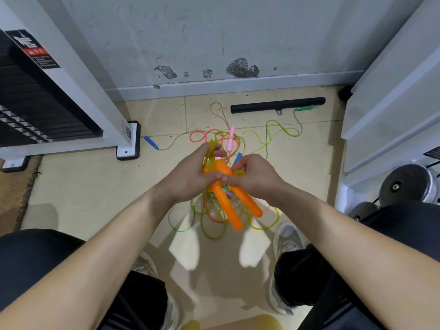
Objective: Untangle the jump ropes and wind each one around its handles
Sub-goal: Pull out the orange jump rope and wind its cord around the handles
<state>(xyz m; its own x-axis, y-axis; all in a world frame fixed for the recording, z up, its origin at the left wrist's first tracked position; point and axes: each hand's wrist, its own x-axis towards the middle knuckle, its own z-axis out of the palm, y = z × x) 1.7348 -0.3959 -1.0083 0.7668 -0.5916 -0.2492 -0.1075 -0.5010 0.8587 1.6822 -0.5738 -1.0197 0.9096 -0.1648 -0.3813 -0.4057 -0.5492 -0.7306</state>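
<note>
Orange handles (234,206): two plastic handles of one jump rope, held side by side above the floor, free ends pointing down toward 5 o'clock.
Head view, left hand (192,173): fingers folded shut around the top ends of the handles, with loops of yellow cord (210,148) caught over the fingers at 12 o'clock.
Why held so: judged, the left hand pins both handles together as a core, so the cord has something firm to go round.
Head view, right hand (252,175): thumb and fingertips pinched together on the cord just beside the handle tops, touching the left thumb.
Why pinched so: judged, the right hand feeds or tucks a turn of cord; winding looks started, not finished.
Rope relative to grip: handles stick out below both hands; loose cord hangs from the hands toward 6 o'clock.
Tangle on floor (214,222): green, yellow and pink cords heaped under the hands, between the two shoes.
Pink handle (230,139): on the floor at 12 o'clock from the hands, cords crossing it.
Blue handle (151,142): on the floor at 10 o'clock, well apart; a second blue one peeks out beside the right fingers.
Green handle (306,107): at 1 o'clock, just beside a black bar (277,105) near the wall.
Left to do: judged, the other ropes are not yet freed.
</note>
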